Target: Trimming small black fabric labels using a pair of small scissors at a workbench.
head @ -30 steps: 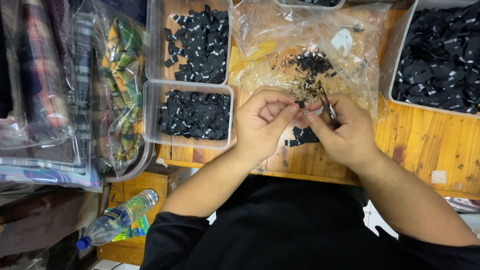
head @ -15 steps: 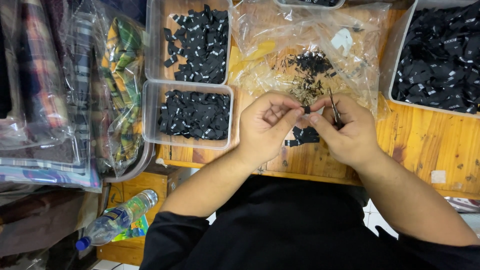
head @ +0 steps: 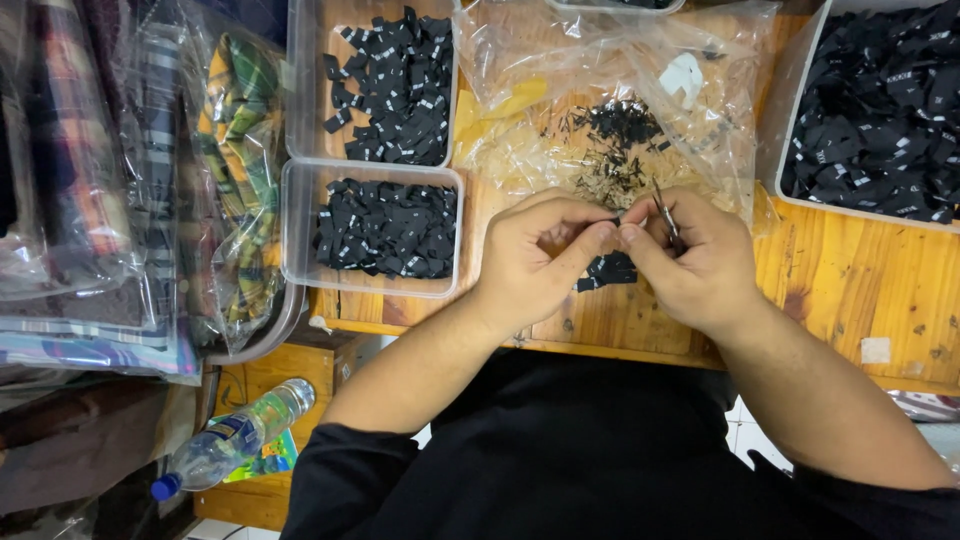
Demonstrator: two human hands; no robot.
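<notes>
Left hand (head: 540,255) & right hand (head: 695,260) pinch one small black label (head: 615,220) w/ snips (head: 665,215); clear tubs (head: 300,240) of black labels left; crinkly clear bag (head: 620,90) behind.

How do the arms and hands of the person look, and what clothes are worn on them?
Both forearms are bare from above the elbow down to the wrist. The left hand and the right hand wear no gloves, and no rings, watch or bracelet can be seen. Black sleeves are pushed up near the elbows, part of a plain black top without visible markings.
</notes>
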